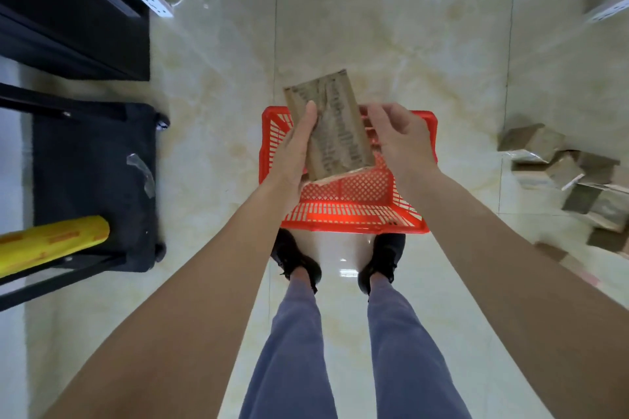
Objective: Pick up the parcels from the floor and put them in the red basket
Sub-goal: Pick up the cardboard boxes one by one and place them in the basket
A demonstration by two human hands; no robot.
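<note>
Parcel held over red basket, left-hand grip.

Left hand [295,150] clamps the brown parcel [335,126] at its left edge, thumb on top. Right hand [400,136] just right of the parcel, fingers loosely curled, contact unclear. Red basket [354,214] directly beneath the grip. More parcels [575,177] on floor [374,27] far right.

A flat brown cardboard parcel [329,126] carries grey-black smudged print in bands along its face. Beneath it sits a bright red plastic lattice basket [347,201], its grid of small holes showing pale floor through. The glossy cream marble-veined floor tiles [391,27] have faint beige streaks. Far right lies a heap of dull brown cardboard parcels [575,177]. At left, a yellow roll [51,245] with orange markings rests on a black cart [95,180].
</note>
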